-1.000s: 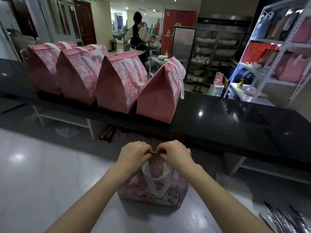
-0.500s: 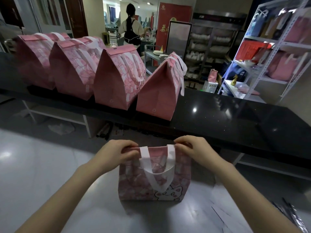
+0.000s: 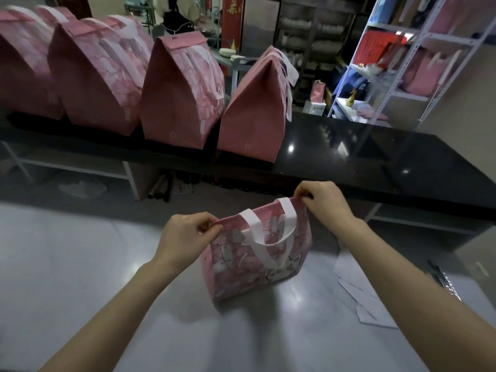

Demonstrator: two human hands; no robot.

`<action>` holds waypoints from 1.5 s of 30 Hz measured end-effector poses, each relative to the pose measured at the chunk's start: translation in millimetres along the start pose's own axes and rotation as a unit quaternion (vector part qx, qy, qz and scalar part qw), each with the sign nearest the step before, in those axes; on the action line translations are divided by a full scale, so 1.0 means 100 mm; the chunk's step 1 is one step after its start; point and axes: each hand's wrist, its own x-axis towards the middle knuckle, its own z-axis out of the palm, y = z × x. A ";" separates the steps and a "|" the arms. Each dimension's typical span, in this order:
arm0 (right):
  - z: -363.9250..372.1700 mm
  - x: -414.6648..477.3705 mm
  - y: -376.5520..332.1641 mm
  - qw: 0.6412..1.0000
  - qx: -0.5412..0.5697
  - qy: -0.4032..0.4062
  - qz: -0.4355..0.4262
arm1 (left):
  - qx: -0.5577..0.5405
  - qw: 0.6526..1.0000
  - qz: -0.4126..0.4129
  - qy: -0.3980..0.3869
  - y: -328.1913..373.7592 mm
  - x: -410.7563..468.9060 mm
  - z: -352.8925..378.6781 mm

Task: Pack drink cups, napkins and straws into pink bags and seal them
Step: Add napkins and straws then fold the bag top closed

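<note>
**Operator:** Where is my grip?

**Manual:** At lower centre, your left hand and right hand each pinch a top corner of the pink bag, which stands tilted on the white table.

**Operator:** Risks?

**Manual:** An uneven pull may tip the bag or misalign its seal. At upper left, the closed bags crowd the black counter; a careless placement may topple them.

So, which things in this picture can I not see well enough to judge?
Head view only.
1. Contents of the pink bag: hidden by its own walls; left hand and right hand pinch its top edge.
2. Thin dark sticks by the right forearm: blurred, cut off by it; perhaps straws.
3. Leftmost sealed bag on the black counter: blurred, cut by the left edge.
</note>
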 end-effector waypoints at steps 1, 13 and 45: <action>0.01 -0.03 -0.02 1.000 -0.009 0.009 0.006 | -0.004 1.000 0.002 0.002 0.04 -0.05 0.01; 0.15 -1.47 -0.09 0.981 0.164 0.048 0.093 | 0.053 0.997 -0.041 0.042 0.73 -0.99 0.06; 1.20 -2.28 -2.58 0.915 0.398 -0.030 0.060 | -0.251 0.946 -0.190 -0.082 -0.79 -1.98 -1.38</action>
